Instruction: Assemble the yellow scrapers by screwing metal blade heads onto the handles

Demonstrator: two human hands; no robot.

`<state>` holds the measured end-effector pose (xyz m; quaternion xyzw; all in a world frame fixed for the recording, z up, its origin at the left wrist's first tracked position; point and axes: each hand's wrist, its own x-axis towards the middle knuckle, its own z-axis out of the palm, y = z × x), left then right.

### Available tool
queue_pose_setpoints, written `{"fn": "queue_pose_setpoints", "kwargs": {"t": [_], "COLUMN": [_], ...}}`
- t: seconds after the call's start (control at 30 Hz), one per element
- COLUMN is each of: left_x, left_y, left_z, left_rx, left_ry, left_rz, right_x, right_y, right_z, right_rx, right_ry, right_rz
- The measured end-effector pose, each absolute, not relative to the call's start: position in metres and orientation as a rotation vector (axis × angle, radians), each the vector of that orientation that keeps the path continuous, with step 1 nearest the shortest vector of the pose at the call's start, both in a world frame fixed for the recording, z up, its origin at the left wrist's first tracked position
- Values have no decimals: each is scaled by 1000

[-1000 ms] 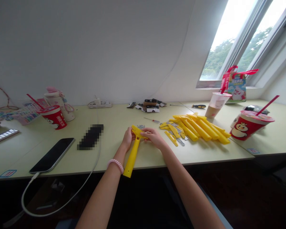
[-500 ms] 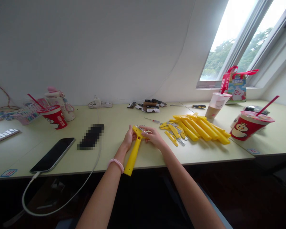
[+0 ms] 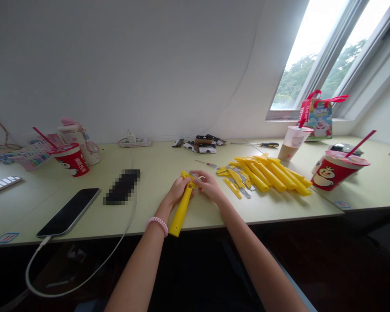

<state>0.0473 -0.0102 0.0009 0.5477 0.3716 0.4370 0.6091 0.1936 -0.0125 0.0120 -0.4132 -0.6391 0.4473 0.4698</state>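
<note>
A yellow scraper (image 3: 181, 212) with a long handle is held between both hands at the table's front edge, its handle end pointing toward me. My left hand (image 3: 177, 190) grips the head from the left, the thumb lying on its front. From the right, my right hand (image 3: 208, 185) pinches the other side of the head, near a thin metal strip there. Fingers hide part of the head. To the right lie loose yellow scraper parts and blades (image 3: 236, 178), and past them a pile of yellow scraper handles (image 3: 273, 173).
Behind the hands lie a small screwdriver (image 3: 206, 164), opened black-and-white packets (image 3: 203, 144) and a larger screwdriver (image 3: 268, 144). Drinks stand at right, a red cup (image 3: 336, 173) and a clear cup (image 3: 292, 145). At left are a phone (image 3: 69, 212) on a cable and another red cup (image 3: 73, 161).
My left thumb has moved from behind the scraper's head onto its front. My right hand stays on the head's other side. The view has shifted slightly.
</note>
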Motion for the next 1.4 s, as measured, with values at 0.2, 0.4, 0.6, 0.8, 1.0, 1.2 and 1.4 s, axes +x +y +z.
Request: {"fn": "queue_pose_setpoints", "kwargs": {"t": [0.2,0.4,0.6,0.8,1.0,1.2,1.4], "left_x": [46,48,50,50,51,51,51], "left_y": [-8,-6,-11,-14,-15,-13,-10], "left_z": [1,-2,4,7,7,6,4], "left_rx": [1317,1305,1299,1300,1303,1296,1232], "left_ry": [835,812,795,811,825,824,783], "left_rz": [1019,970,962,960,949,974,1007], "right_x": [192,188,183,183,182,178,176], "right_y": [-10,5,24,36,36,31,29], "right_z": [12,16,42,51,51,52,43], "right_rx": [-1117,-1008,-1045,-1041,-1071,-1140,-1011], "right_ry": [-1670,-1773,-2065,-2209,-2199,-2132,-2010], "right_rz": [889,823,818,824,779,740,798]}}
